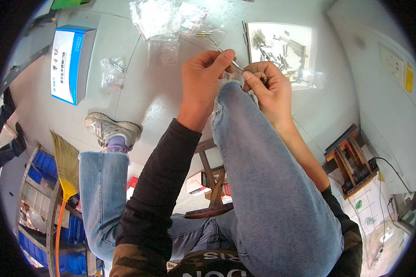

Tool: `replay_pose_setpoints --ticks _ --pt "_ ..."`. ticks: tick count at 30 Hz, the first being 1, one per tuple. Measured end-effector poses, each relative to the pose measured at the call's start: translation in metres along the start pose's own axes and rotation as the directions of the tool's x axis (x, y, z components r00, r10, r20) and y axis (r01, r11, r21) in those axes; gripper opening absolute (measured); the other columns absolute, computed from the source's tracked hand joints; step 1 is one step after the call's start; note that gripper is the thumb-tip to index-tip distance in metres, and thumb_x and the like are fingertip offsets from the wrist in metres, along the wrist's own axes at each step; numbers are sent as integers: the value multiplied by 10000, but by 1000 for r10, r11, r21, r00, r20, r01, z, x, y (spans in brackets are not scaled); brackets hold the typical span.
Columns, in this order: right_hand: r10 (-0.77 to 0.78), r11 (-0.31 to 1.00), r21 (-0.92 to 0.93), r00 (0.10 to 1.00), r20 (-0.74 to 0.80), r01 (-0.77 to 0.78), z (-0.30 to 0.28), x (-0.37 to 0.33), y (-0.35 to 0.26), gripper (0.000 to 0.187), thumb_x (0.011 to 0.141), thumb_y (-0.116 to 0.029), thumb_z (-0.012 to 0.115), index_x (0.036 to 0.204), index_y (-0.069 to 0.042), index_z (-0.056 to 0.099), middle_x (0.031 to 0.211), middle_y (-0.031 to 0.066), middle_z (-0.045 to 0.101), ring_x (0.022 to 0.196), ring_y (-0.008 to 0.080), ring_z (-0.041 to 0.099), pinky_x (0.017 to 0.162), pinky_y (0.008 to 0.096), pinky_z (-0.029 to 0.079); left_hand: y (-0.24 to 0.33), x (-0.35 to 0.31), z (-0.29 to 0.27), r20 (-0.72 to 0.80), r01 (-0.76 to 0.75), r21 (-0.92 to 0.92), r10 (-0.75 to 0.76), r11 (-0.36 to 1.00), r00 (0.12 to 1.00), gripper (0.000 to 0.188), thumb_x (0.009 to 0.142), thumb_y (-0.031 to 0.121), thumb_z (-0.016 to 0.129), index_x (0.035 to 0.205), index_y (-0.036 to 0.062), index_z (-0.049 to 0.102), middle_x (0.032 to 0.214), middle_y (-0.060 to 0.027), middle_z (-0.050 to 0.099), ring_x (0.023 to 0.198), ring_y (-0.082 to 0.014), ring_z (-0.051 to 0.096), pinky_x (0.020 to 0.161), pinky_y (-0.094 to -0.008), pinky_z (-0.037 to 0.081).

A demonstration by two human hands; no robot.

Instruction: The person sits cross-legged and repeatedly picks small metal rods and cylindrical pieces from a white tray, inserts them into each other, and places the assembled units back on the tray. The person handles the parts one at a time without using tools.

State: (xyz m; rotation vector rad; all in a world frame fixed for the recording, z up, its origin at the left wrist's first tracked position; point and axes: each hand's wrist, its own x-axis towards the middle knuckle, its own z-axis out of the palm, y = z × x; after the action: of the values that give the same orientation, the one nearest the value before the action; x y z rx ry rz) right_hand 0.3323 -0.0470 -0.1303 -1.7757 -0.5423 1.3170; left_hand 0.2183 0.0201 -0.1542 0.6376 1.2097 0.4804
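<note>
One thin metal pin [237, 65] sits just above the raised right knee [238, 99], pinched between the two hands. The left hand [202, 78] closes its thumb and forefinger tightly on the pin's eleven-o'clock end, the other fingers curled in; the right hand [268, 87] is folded into a loose fist at three o'clock of it, forefinger and thumb nipping the other end, and whether anything more lies inside that fist I cannot tell. At one o'clock from the hands lies one pale tray [305, 37] heaped with many small metal parts, too jumbled to count. At eleven o'clock several clear plastic bags [162, 18] are piled on the grey floor [138, 83], and one more small bag of screws [113, 71] lies at nine o'clock. Further out at nine o'clock rests one blue and white box [71, 62]. At seven o'clock one sneaker [111, 129] is planted, with one broom [65, 171] beyond it. One wooden stool [351, 159] stands at four o'clock.
</note>
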Motion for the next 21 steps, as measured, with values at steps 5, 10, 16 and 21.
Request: replay_pose_setpoints --ticks 5,10,16,21 --pt "6 986 -165 989 -145 -30 -14 -2 22 114 835 -103 558 875 3 546 637 11 526 552 52 437 485 183 327 -23 15 -3 -42 48 49 -46 998 998 237 802 209 599 791 -28 619 650 -31 576 562 -78 445 524 -215 349" --pt "104 985 -107 966 -237 -132 -30 -6 34 103 830 -88 561 818 15 553 610 17 531 545 59 450 502 201 366 -56 59 9 72 -67 626 28 777 997 358 787 310 576 693 -33 617 569 -94 568 531 -159 525 529 -302 402" --pt "124 987 -75 976 -181 -140 -32 4 38 162 849 -179 549 882 -20 544 641 11 529 500 34 364 447 169 279 -69 76 -2 67 -90 697 61 712 996 323 817 292 543 790 -16 636 615 -62 579 553 -143 530 524 -281 404" --pt "378 814 469 926 22 -343 -26 15 31 173 861 -197 532 884 -26 515 722 39 536 543 59 390 469 180 312 -37 34 -29 220 94 164 -129 982 967 276 856 232 518 1007 19 606 807 -7 582 707 -77 515 610 -223 405"
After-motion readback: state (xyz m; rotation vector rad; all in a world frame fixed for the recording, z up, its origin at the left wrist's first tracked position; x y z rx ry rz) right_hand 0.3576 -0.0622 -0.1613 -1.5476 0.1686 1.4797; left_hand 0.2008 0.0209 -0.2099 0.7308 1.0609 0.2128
